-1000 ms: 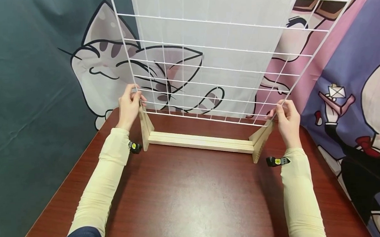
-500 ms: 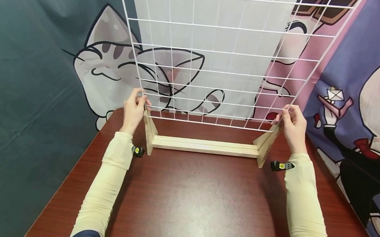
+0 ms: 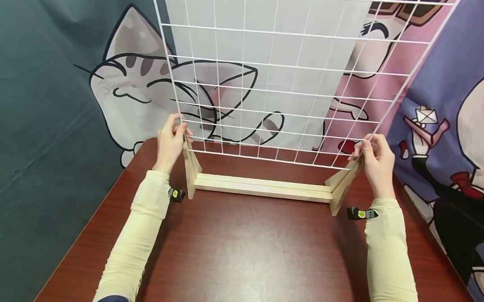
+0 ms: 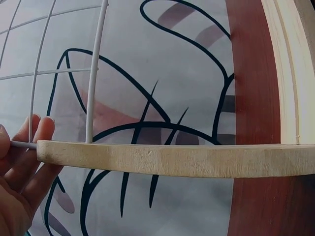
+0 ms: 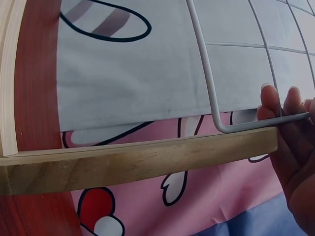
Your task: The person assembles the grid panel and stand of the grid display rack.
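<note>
In the head view a white wire grid panel (image 3: 276, 160) stands upright, leaning at the lower end against a pale wooden stand with a grooved crossbar (image 3: 261, 188). My left hand (image 3: 170, 143) pinches the panel's left edge wire just above the left wooden side piece (image 3: 191, 173). On the other side, my right hand (image 3: 379, 160) pinches the right edge wire above the right side piece (image 3: 342, 187). The left wrist view shows fingers (image 4: 42, 130) around the wire at the wood's tip. In the right wrist view, the panel's rounded corner lies along the wooden side piece (image 5: 138, 160).
The stand rests on a reddish-brown table (image 3: 250, 249) near its far edge. Behind hang printed cloths, with a cartoon cat (image 3: 130, 106) at left and pink and purple figures at right. A small black device (image 3: 360, 213) sits at each wrist.
Stand, panel and both hands have shifted together slightly to the right and nearer. Both hands keep their hold on the panel's edges.
</note>
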Demonstrator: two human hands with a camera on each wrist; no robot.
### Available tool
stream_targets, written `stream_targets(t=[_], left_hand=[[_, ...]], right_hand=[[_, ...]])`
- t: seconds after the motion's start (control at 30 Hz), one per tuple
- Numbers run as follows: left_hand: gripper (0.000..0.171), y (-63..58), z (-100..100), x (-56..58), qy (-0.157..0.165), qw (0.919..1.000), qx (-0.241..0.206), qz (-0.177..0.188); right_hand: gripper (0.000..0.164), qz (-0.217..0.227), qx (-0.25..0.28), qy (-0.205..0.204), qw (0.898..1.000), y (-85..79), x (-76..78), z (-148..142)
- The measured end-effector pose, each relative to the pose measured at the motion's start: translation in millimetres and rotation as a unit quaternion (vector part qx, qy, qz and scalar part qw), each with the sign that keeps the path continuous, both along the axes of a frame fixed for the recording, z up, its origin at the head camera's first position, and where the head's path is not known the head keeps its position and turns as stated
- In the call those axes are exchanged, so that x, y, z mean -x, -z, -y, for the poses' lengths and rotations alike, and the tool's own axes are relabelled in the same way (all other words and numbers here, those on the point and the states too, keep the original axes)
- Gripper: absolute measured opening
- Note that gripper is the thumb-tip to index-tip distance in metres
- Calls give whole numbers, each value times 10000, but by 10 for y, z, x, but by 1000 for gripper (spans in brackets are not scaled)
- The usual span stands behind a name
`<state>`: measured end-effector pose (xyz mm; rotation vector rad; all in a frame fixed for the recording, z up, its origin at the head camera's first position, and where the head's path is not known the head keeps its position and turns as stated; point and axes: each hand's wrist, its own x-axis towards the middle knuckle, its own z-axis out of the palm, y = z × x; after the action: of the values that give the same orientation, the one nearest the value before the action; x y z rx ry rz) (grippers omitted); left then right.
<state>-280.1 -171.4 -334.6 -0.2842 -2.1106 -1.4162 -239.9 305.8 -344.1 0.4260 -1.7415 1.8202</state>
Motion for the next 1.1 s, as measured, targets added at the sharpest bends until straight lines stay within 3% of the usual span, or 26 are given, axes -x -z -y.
stream_targets(t=[0.17, 0.47, 0.67, 0.9, 1.1], left_hand=[[16, -38, -11, -54, 46, 10000, 3, 8], [15, 190, 73, 142, -46, 10000, -69, 10], [15, 234, 85, 144, 80, 9997, -221, -78], [11, 264, 88, 124, -141, 9997, -7, -174], [11, 258, 82, 129, -190, 9996, 70, -196]], right_hand=[[16, -16, 11, 16, 10000, -14, -12, 19], [16, 134, 74, 70, 9999, 5, 5, -24], [6, 182, 37, 117, 9998, 10, 21, -35], [9, 228, 18, 207, 9995, 76, 108, -97], [14, 267, -368, 717, 9964, 88, 123, -115]])
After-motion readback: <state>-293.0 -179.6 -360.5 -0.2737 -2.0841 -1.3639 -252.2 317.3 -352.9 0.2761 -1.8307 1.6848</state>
